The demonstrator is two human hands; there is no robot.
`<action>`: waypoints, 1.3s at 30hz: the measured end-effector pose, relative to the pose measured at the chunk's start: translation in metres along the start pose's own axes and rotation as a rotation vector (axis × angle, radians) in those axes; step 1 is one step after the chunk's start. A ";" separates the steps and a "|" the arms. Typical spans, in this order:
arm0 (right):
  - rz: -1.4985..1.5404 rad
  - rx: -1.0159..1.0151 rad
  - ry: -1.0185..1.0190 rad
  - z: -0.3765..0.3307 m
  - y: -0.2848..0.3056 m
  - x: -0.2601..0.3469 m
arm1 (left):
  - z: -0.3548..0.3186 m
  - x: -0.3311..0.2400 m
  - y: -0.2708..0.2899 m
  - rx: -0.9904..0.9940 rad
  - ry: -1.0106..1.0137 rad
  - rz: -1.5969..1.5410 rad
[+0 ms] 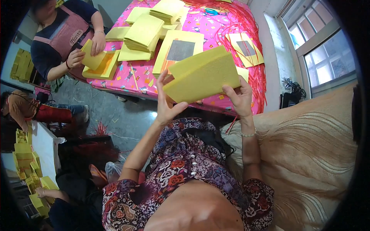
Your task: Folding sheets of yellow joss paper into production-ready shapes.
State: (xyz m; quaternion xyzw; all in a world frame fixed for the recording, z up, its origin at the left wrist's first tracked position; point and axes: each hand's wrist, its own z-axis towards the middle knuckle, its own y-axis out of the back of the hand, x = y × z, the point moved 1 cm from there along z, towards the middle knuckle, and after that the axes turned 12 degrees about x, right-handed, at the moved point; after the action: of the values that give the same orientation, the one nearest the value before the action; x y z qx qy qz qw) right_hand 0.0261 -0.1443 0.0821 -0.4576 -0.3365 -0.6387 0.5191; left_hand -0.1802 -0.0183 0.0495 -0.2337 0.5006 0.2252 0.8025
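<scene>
Yellow paper stack (203,75), gripped between your left hand (166,103) and right hand (239,98), was held above the pink counter (216,29), where finished piles (143,34) lay beside sheets awaiting sorting.

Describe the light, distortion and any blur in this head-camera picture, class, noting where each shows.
Head view: daylight enters by the window at upper right, overexposing its panes; fisheye bending curves the window frame, and a black rim rings the picture; the yellow paper stack between left hand and right hand is fairly sharp; figures at the left edge look soft.
</scene>
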 end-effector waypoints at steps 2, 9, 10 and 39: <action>-0.031 0.043 0.005 -0.005 -0.001 0.008 | 0.014 -0.008 0.014 0.130 0.009 -0.112; -0.211 0.120 -0.053 -0.009 -0.003 0.014 | 0.055 -0.055 0.031 0.452 0.171 0.223; -0.328 0.153 -0.033 -0.008 -0.003 0.014 | 0.054 -0.056 0.027 0.526 0.166 0.300; -0.740 0.308 -0.079 0.006 -0.004 0.044 | 0.035 -0.030 -0.013 0.457 0.315 0.330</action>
State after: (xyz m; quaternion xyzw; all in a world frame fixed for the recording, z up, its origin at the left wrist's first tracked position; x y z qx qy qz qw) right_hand 0.0217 -0.1531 0.1253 -0.2465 -0.5901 -0.7064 0.3033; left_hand -0.1600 -0.0116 0.0927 0.0052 0.6876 0.1951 0.6994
